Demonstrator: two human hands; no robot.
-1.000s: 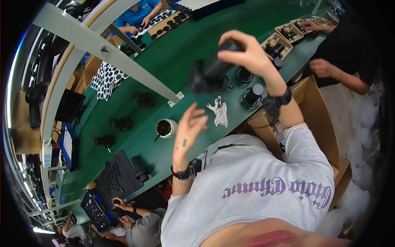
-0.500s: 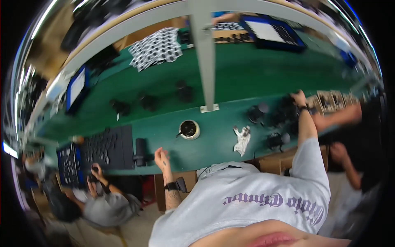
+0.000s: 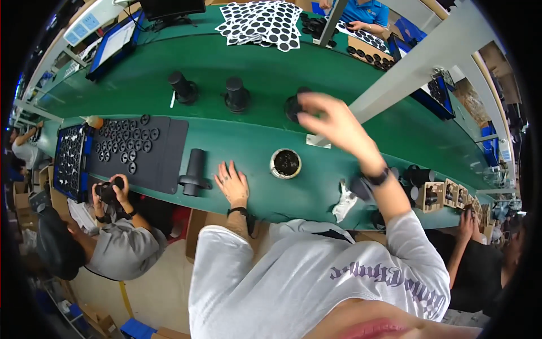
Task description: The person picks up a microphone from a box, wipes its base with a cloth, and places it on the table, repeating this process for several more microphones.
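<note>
The left hand (image 3: 232,185) lay spread on the green bench (image 3: 251,148); the blurred right hand (image 3: 332,120) overlapped a black part (image 3: 291,107), grip not determinable.

Green workbench (image 3: 254,141), slanting pale metal post (image 3: 418,65), dark monitor (image 3: 172,9), beige floor (image 3: 161,288) with yellow line (image 3: 126,299)

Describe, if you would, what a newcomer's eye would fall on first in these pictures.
Probably the spread of white sheets with black dots, at top centre on the far side of the green workbench. Next, the blurred right hand at a black cylindrical part above the middle; whether they touch is unclear. The left hand lies palm down, and an open tub of dark material sits between the hands.
</note>
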